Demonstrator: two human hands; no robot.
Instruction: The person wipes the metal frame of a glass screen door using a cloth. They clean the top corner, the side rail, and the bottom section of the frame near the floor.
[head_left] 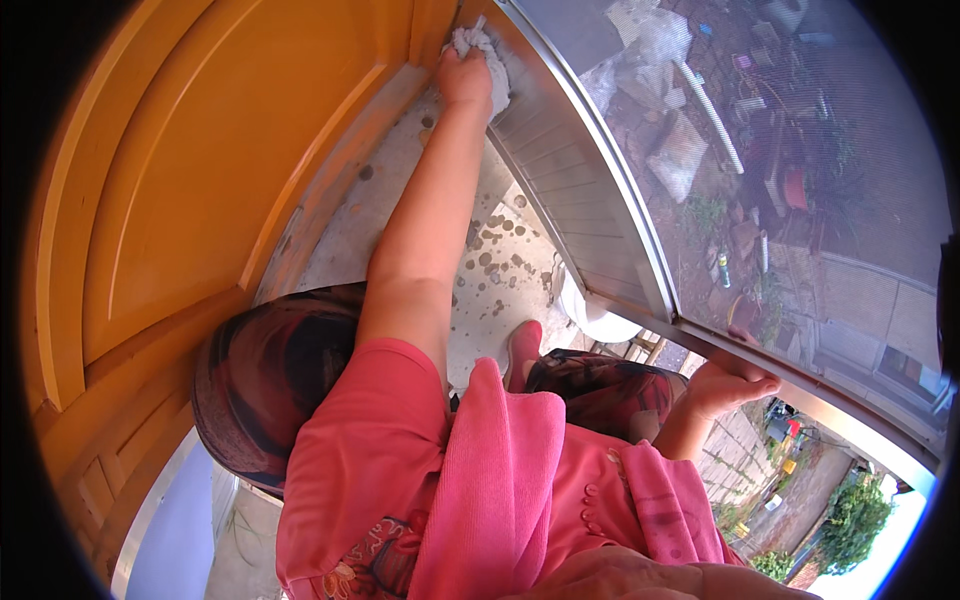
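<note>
My left hand (466, 80) reaches far forward, closed around a crumpled grey-white cloth (496, 78). It presses the cloth against the end of the metal lower panel (580, 190) of a screen door, close to the orange door's frame. My right hand (718, 386) grips the screen door's metal edge rail (845, 408) at the right, with the thumb on the near side. Some of its fingers go behind the rail and are partly hidden. A pink towel (495, 450) hangs down over my pink shirt.
An orange panelled door (230, 170) stands close on the left. Wet spots mark the pale concrete floor (490, 300) between the doors. A white rounded object (597, 318) sits beyond the panel's lower edge. Through the mesh (850, 150) show bags, a pipe and scattered clutter.
</note>
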